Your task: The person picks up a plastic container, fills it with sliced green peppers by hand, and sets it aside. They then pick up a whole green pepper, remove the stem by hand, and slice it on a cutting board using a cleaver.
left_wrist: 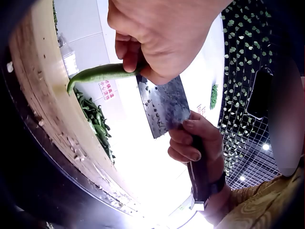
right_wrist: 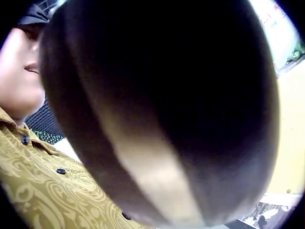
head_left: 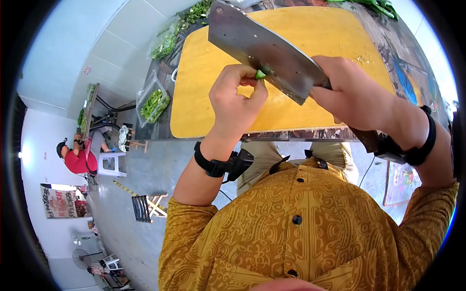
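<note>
The left hand pinches a green pepper between thumb and fingers; in the head view only its green end shows, against the cleaver's blade. In the left wrist view the long pepper runs from the left hand down to the board, its curved tip at the wood. The right hand grips the cleaver by its dark handle, blade raised over the yellow cutting board. The left wrist view shows the right hand curled round that handle, the blade beside the pepper. A dark shape fills most of the right wrist view.
A clear container of cut greens and bagged greens lie left of the board. Green peppers lie at the table's far right; more peppers show past the board. A person in red sits in the background at left.
</note>
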`<state>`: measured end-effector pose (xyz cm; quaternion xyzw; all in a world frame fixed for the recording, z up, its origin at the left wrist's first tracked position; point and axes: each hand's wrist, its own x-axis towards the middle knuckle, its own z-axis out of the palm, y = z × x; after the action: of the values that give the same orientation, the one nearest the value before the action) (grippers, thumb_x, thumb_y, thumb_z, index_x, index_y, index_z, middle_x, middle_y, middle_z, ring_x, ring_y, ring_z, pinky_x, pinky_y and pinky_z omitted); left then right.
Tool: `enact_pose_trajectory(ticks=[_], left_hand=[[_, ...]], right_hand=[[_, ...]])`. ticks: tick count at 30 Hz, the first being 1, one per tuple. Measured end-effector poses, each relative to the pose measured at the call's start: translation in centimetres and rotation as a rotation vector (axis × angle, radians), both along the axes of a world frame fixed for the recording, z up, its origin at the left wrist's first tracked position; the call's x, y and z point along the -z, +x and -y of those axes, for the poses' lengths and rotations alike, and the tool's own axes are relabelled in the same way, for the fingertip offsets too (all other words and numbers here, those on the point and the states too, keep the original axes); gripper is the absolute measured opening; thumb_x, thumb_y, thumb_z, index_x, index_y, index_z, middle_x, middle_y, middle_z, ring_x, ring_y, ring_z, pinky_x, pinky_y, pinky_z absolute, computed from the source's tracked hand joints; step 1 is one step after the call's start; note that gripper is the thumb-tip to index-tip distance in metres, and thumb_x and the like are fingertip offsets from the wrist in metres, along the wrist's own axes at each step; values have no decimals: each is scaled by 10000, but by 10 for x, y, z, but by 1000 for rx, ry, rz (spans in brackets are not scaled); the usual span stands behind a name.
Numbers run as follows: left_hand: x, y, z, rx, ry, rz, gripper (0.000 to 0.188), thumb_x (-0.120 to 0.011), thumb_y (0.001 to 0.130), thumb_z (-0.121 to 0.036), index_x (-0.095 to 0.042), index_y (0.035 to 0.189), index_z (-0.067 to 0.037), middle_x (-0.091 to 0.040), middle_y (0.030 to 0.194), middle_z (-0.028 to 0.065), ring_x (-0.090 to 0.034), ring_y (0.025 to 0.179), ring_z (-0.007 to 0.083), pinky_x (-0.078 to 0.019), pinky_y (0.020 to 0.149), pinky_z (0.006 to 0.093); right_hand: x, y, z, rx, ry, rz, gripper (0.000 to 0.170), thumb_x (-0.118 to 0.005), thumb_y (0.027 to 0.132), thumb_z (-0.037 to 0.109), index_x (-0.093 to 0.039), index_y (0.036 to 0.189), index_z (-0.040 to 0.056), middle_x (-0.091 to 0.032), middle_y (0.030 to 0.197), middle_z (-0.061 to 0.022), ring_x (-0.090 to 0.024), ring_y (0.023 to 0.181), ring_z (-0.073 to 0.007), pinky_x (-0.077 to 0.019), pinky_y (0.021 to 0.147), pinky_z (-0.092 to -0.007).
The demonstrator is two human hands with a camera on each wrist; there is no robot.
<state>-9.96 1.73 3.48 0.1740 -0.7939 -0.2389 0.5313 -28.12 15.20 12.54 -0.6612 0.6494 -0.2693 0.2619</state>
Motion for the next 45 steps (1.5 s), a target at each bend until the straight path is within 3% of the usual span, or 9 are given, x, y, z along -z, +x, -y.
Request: enact_pose_trajectory(ticks=[4,10,13,19,22,28,31,37,45], left_hand=[[1,5,4,-20,88,4,152,-680,711,64,-611,840,22,-634,788,89,-647,671,140,-527,615,253],[-1,10,7,-14,165,-39,130,-684,739,64,-603,835,30,-640,801,77,-643,687,122,-533,637,246],[1,10,8,-16,177,-47,131,-686,739,63,-603,834,29,-641,803,77,-644,692,122,-533,639,245],[1,9,3,-18,96,30,142,-680,746,62,-599,859,31,-636,817,71,-636,710,118,-528,659,242],[-2,10,-3,2,63,109,151,-669,786,71,-586,910,57,-628,868,62,-625,765,103,-530,713,234],[4,10,1,16,103,17,171,-712,721,19,-615,860,2,-630,789,75,-639,656,142,-524,618,250],[4,16,-1,24,149,81,176,-720,721,4,-616,863,-3,-625,791,70,-637,663,140,-522,620,251],[9,18,-3,-74,145,140,176,-724,726,-18,-620,868,-7,-636,782,66,-639,674,137,-518,618,251],[6,14,8,-50,175,14,160,-722,752,-8,-621,875,10,-661,783,63,-641,678,112,-522,620,243]], right_hand=[[-12,12,0,95,94,38,226,-511,788,123,-558,867,-83,-580,709,-267,-591,662,-404,-483,624,-437],[-13,11,-19,89,120,-35,219,-508,792,115,-553,854,-90,-575,703,-269,-585,666,-419,-477,627,-452],[-6,5,-23,31,137,1,147,-512,834,70,-521,896,-62,-546,592,-111,-567,493,-170,-448,473,-325],[3,1,-26,-11,24,-85,154,-513,819,65,-525,896,-67,-531,593,-157,-536,507,-258,-439,502,-372],[-4,5,-15,-31,52,-107,204,-492,795,98,-551,849,-90,-589,752,-281,-581,714,-452,-473,655,-476],[8,7,-12,-26,-29,-131,200,-499,792,101,-556,847,-83,-600,855,-296,-580,764,-455,-476,680,-483],[13,5,-13,-62,-19,-62,192,-522,794,81,-531,904,-75,-557,701,-235,-553,632,-385,-459,596,-417],[20,5,-9,-107,-133,-121,192,-532,798,78,-535,921,-70,-561,704,-245,-552,646,-411,-454,593,-424],[5,5,-19,-27,55,-123,170,-526,813,64,-533,921,-67,-566,645,-200,-571,570,-336,-459,547,-387]])
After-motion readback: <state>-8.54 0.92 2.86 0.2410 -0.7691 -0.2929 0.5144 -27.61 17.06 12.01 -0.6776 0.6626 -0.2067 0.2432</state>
